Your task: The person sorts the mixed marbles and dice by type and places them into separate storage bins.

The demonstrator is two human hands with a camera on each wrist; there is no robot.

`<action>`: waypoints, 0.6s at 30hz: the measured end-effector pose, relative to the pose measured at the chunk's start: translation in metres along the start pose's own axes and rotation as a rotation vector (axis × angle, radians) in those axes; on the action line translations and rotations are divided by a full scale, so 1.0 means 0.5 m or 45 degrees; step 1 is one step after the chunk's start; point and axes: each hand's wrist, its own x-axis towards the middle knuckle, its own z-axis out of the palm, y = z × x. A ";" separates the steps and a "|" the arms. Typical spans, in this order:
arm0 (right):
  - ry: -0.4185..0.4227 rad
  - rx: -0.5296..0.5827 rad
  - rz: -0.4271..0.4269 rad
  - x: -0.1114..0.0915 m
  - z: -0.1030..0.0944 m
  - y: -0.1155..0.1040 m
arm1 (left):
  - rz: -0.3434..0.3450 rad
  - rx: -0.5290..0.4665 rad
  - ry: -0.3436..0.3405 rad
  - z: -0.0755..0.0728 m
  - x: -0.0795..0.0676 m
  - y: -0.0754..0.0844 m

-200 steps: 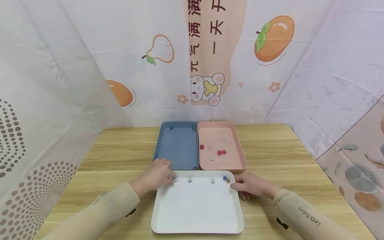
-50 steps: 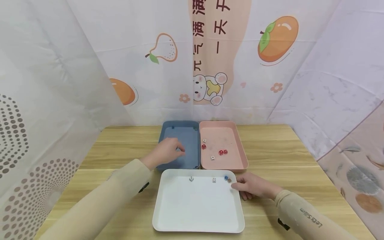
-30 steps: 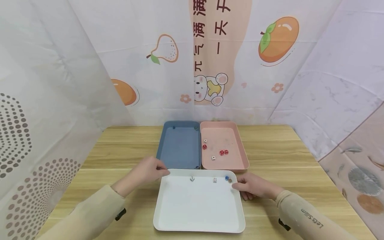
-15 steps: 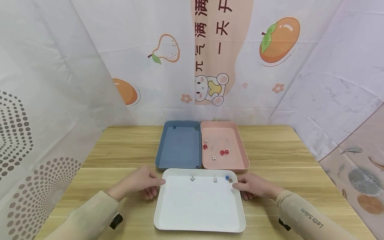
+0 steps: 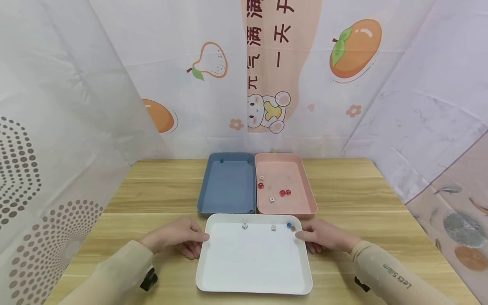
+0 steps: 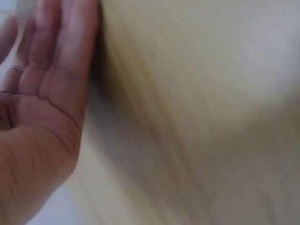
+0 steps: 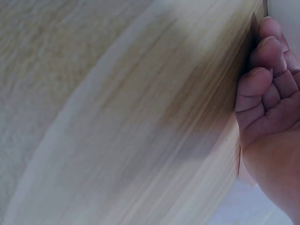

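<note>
A white tray (image 5: 253,262) lies on the table before me. My left hand (image 5: 183,237) grips its left side, thumb on the rim and fingers down outside the wall. At the upper right side, my right hand (image 5: 324,237) holds the rim the same way, its fingertips curled in the right wrist view. Along the far edge inside the tray sit a white die (image 5: 245,226), a second white die (image 5: 273,228), a small blue piece (image 5: 289,225) and a small brown piece (image 5: 292,228). Blur softens the left wrist view.
Behind the white tray stand a blue tray (image 5: 228,186) and a pink tray (image 5: 284,169) side by side. Small dark pieces lie at the blue tray's corners. Red dice (image 5: 282,193) and two white dice (image 5: 272,200) rest in the pink one. A printed curtain (image 5: 213,106) hangs behind the table.
The white die at the white tray's far left corner is gone from there; another white die now shows in the pink tray. My left hand went over the blue tray, then back to the white rim.
</note>
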 end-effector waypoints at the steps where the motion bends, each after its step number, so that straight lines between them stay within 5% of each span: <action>1: 0.002 -0.002 0.001 0.000 -0.001 -0.001 | 0.005 -0.016 -0.008 -0.002 0.002 -0.003; 13: -0.032 -0.067 -0.017 -0.003 -0.012 -0.009 | -0.022 -0.149 -0.120 -0.016 0.014 -0.020; 18: 0.034 -0.147 -0.040 -0.007 -0.032 -0.015 | -0.053 -0.203 -0.171 -0.021 0.018 -0.020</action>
